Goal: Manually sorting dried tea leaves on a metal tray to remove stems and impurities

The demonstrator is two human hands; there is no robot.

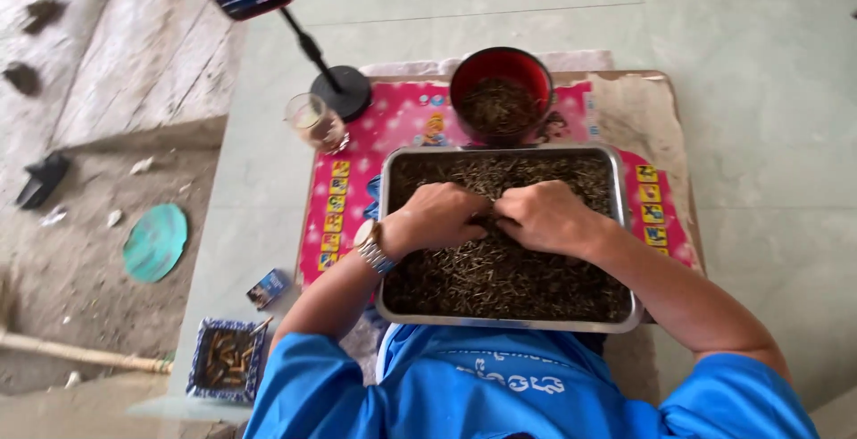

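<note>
Shredded dried leaves (pixel 500 269) fill a metal tray (pixel 625 225) on a pink mat (pixel 402 122), both hands' fingers pinching some.

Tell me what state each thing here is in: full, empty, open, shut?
Metal tray: filled with dark shreds.
Red bowl: partly filled with the same shreds.
Glass: upright, nearly empty.
Small patterned box: open, holding brown sticks.
Left hand: closed, pinching shreds.
Right hand: closed, pinching shreds.
</note>
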